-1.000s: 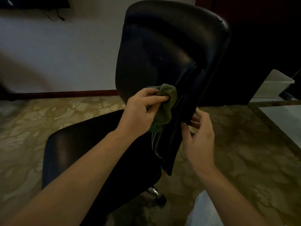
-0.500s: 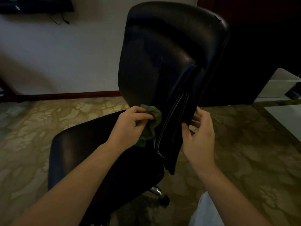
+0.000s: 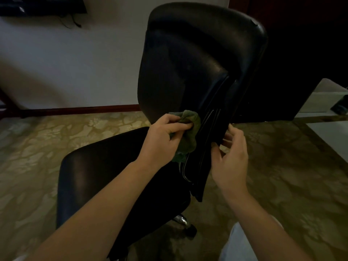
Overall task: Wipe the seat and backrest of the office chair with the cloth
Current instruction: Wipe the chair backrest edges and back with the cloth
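— What stands around the chair?

— The black office chair (image 3: 199, 42) is on a patterned olive carpet (image 3: 47, 147). Behind it is a pale wall (image 3: 75, 63) with a reddish skirting board (image 3: 84, 109). A dark wall-mounted panel (image 3: 41, 5) sits at the top left, with cables hanging below it. On the right, behind the chair, there is a tall dark cabinet (image 3: 305, 53) with a white box (image 3: 323, 98) beside it. A pale trouser leg (image 3: 241, 243) shows at the bottom edge.

— Does anything block the view?

— Both forearms cross in front of the chair, and the left one hides part of the seat. Under the seat only a chrome part of the base (image 3: 180, 219) and one castor (image 3: 191, 230) can be seen.

— Which way does the backrest point?

— The backrest (image 3: 178, 76) stands upright, long axis up and down, and is seen nearly edge-on. Its padded front faces left over the seat (image 3: 105, 166) and its back faces the cabinet. It narrows downward to a tip beside the seat's rear. The seat runs from there toward the lower left.

— Where is the cloth?

— The green cloth (image 3: 189, 137) is bunched in the left hand (image 3: 162, 140), whose fingers curl round it. It is pressed on the lower front of the backrest, just above the seat and beside the pale seams.

— And the right hand?

— The right hand (image 3: 231, 157) grips the backrest's edge at about the same height. The thumb is on the near side and the fingers bend round behind.
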Motion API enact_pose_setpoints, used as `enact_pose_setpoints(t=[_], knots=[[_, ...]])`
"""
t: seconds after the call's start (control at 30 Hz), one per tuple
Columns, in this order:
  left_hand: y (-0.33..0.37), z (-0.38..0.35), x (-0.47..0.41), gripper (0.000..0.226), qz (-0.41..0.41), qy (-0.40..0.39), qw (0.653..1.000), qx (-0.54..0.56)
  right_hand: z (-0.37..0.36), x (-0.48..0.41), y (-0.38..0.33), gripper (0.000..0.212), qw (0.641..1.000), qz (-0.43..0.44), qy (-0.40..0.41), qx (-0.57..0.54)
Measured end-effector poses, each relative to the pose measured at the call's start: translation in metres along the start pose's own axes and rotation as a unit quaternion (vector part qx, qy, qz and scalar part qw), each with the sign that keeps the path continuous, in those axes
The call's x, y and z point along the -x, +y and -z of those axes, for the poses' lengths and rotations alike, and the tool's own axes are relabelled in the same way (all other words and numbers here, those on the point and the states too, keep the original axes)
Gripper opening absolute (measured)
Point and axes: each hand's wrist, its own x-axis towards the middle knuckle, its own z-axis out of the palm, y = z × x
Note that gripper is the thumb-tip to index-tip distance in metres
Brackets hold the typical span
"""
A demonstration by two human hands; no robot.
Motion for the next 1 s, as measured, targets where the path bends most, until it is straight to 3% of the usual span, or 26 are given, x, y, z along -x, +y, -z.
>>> enact_pose_setpoints(t=[0.13,0.23,0.33,0.4,0.57,0.7,0.9,1.0], knots=[[-0.01,0.004,0.006,0.023,0.007,-0.027,0.999,-0.03,-0.002,0.002,0.001,0.046,1.0,0.0,0.011,0.016],[-0.024,0.019,0.008,0.023,0.067,-0.079,0.993,-0.053,-0.001,0.003,-0.001,0.055,1.0,0.007,0.002,0.01],[-0.03,0.03,0.015,0.025,0.118,0.002,0.993,-0.026,-0.001,0.006,-0.002,0.058,1.0,0.014,0.003,0.016],[-0.026,0.03,0.018,0.028,0.112,0.03,0.993,-0.008,-0.004,0.007,-0.001,0.059,1.0,0.01,0.004,0.013],[-0.002,0.026,0.012,0.03,0.056,-0.021,0.998,0.001,-0.005,0.007,0.0,0.055,1.0,-0.008,0.007,0.014],[0.005,0.014,0.004,0.028,0.03,-0.009,1.0,-0.001,-0.005,0.008,0.002,0.049,1.0,-0.014,0.003,0.025],[0.0,-0.014,0.023,0.028,0.056,0.038,0.997,0.024,-0.006,0.008,0.003,0.037,0.999,-0.008,0.012,0.048],[-0.009,-0.015,0.038,0.027,0.075,0.015,0.997,-0.003,-0.006,0.009,0.003,0.033,0.998,-0.002,0.015,0.055]])
